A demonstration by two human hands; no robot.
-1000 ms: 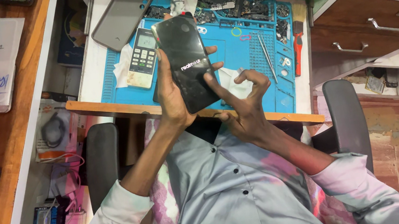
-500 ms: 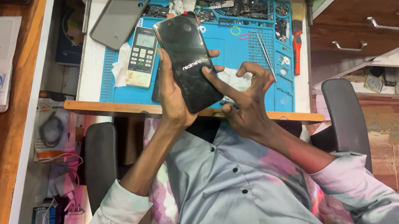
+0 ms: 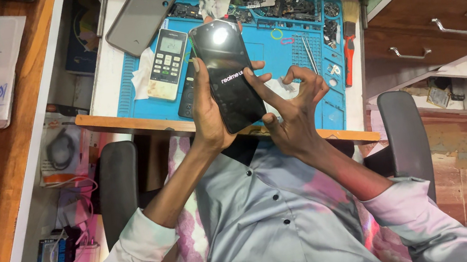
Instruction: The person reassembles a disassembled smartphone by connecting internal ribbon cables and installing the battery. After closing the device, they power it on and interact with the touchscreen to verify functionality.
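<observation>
**Phone held over repair mat**

Left hand (image 3: 208, 113) grips black smartphone (image 3: 228, 74) along its edge, screen up, raised above blue work mat (image 3: 272, 57). Right hand (image 3: 290, 105) spread, fingertips touching phone's lower right edge. Grey remote (image 3: 167, 64) lies on mat beside it.

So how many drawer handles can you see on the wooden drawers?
2. One metal handle is on the upper right drawer front; the other handle sits lower and to its left. More may be hidden outside the picture.
</observation>
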